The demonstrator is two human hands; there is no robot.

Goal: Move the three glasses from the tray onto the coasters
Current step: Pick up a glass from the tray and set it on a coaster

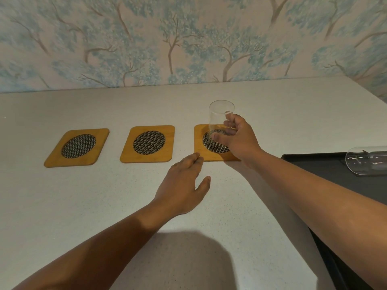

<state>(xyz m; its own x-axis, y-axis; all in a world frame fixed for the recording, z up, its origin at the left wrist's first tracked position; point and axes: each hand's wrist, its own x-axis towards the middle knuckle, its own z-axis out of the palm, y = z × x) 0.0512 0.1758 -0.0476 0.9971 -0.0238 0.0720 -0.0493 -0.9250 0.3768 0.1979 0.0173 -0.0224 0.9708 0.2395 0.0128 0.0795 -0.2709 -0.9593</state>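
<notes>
Three wooden coasters with dark woven centres lie in a row on the white table: left coaster (77,147), middle coaster (148,143), right coaster (200,143). A clear glass (219,117) stands upright on the right coaster, with my right hand (236,138) wrapped around its lower part. My left hand (184,187) hovers open and flat, fingertips touching the front left corner of the right coaster. A second clear glass (366,162) lies on its side on the black tray (314,166) at the right edge.
The white table (83,206) runs back to a wall papered with blue trees (188,38). The tray extends along the table's right side toward me, partly hidden by my right forearm.
</notes>
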